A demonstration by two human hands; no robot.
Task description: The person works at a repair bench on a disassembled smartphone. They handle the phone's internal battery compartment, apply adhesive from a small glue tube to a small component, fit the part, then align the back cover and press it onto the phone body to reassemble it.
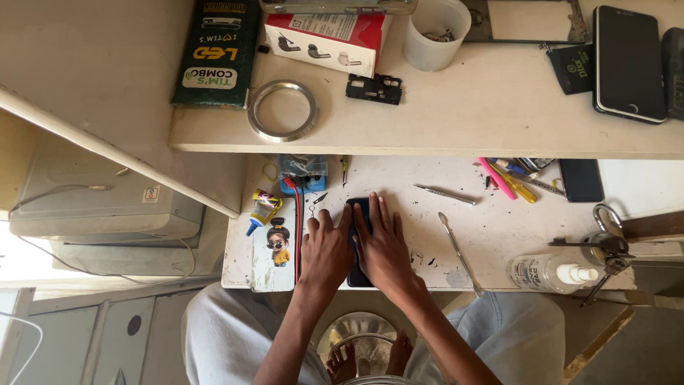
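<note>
Both hands lie flat on a dark phone [358, 242] that rests on the white, stained surface [499, 228]. The left hand [326, 249] covers the phone's left edge, its fingers stretched forward and close together. The right hand [383, 246] covers the right side, fingers likewise spread flat and pointing away from the body. Neither hand closes a grip around anything: each grip is wide, palms pressing down, and the phone sits under and between the two hands, showing only as a dark strip in the gap between them and a little beyond the fingertips and wrists.

Just left of the left hand run a red wire [296, 228] and a phone cover with a cartoon figure [276, 249]; a small glue tube [261, 209] lies beyond that. To the right of the right hand lies a long metal spudger [458, 251], with a second metal tool [445, 194] farther forward. Well to the right sit a clear spray bottle [552, 273] and a bunch of pens and screwdrivers [509, 180]. Above the hands, a shelf [442, 121] carries a metal ring [282, 110], a white cup [436, 34] and another black phone [628, 63].
</note>
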